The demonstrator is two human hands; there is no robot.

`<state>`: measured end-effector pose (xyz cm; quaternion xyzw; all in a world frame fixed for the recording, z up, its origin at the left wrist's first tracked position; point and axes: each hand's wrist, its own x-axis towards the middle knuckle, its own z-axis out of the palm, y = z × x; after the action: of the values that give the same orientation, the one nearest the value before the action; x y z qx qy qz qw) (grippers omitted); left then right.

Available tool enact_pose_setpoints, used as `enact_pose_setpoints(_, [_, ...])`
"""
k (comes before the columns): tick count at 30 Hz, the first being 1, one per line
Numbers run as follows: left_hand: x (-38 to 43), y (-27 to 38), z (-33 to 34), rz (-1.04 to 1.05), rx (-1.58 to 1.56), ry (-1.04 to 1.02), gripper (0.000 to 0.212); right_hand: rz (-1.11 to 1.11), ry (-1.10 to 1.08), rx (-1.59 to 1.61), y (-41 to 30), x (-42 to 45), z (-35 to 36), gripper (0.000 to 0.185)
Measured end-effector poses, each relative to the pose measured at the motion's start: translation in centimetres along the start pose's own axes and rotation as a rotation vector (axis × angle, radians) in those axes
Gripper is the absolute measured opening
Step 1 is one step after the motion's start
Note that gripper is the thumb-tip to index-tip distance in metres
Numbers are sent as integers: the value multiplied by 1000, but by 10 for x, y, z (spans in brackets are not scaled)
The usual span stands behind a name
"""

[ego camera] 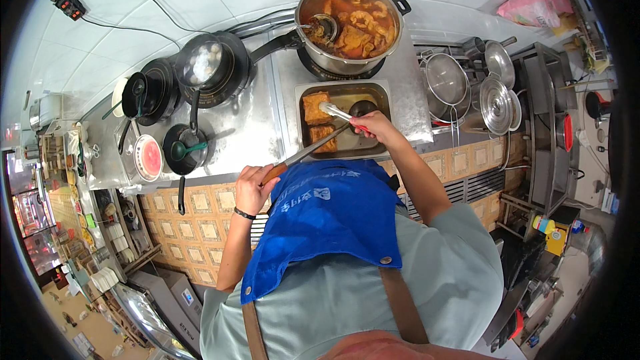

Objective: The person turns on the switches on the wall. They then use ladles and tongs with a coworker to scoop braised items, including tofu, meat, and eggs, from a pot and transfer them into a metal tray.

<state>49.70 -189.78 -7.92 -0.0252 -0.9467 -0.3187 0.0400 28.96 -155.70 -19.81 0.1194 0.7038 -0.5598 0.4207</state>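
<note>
My left hand [252,187] grips the wooden handle of a long ladle [315,146]. The ladle's dark bowl rests in a rectangular metal tray [298,110] of thin brownish liquid. In my right hand [375,126] are tongs [339,111] with red grips. The tongs' pale tips touch or hang just over a golden-brown block of food [316,108], which looks like fried tofu. A second such block [324,138] lies closer to me, partly behind the ladle's shaft. Whether the tips are pinching the first block is unclear.
Behind the tray stands a pressure-cooker pot [306,35] of reddish broth, with meat pieces and a strainer ladle inside. A saucepan [199,62] with whitish contents sits on a hob to the left. Strainers [447,80] are at the right. A small pan [172,160] overhangs the counter edge.
</note>
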Motion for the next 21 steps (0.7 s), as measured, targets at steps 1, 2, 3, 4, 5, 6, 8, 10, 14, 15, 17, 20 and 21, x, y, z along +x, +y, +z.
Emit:
enact_pose_setpoints(1, [0, -1, 0, -1, -3, 3, 36, -1, 0, -1, -2, 2, -2, 31])
enact_pose_setpoints(2, [1, -1, 0, -1, -7, 6, 36, 9, -35, 12, -4, 3, -6, 32])
enact_pose_setpoints(3, [2, -1, 0, 1, -8, 8, 36, 19, -70, 26, -9, 2, -8, 33])
enact_pose_setpoints(4, [2, -1, -1, -2, -2, 7, 36, 18, -67, 26, -13, 0, -10, 33])
enact_pose_setpoints(5, [3, -1, -1, -3, 4, 5, 36, 24, -34, -124, -17, -2, -14, 32])
enact_pose_setpoints(6, [3, -1, -1, -1, 1, 9, 36, 28, -1, -277, -28, -8, -18, 31])
enact_pose_setpoints(8, [0, -3, 1, -22, -9, 15, 36, -136, 123, -633, -60, -41, -25, 30])
enact_pose_setpoints(10, [-1, -2, 0, -27, -10, 12, 35, -415, 270, -982, -101, -80, -36, 30])
enact_pose_setpoints(14, [3, -2, 1, -10, -27, 25, 35, -736, 555, -1114, -180, -118, -70, 35])
enact_pose_setpoints(15, [3, -3, 1, -2, -33, 41, 35, -772, 689, -1236, -196, -117, -76, 35])
enact_pose_setpoints(17, [7, -3, 1, 14, -34, 33, 35, -738, 721, -1354, -218, -103, -92, 35])
enact_pose_setpoints(20, [9, -3, 0, 13, -19, 24, 35, -672, 698, -1453, -242, -78, -101, 38])
enact_pose_setpoints(21, [8, -3, 0, 2, -11, 15, 35, -632, 650, -1436, -248, -68, -103, 41])
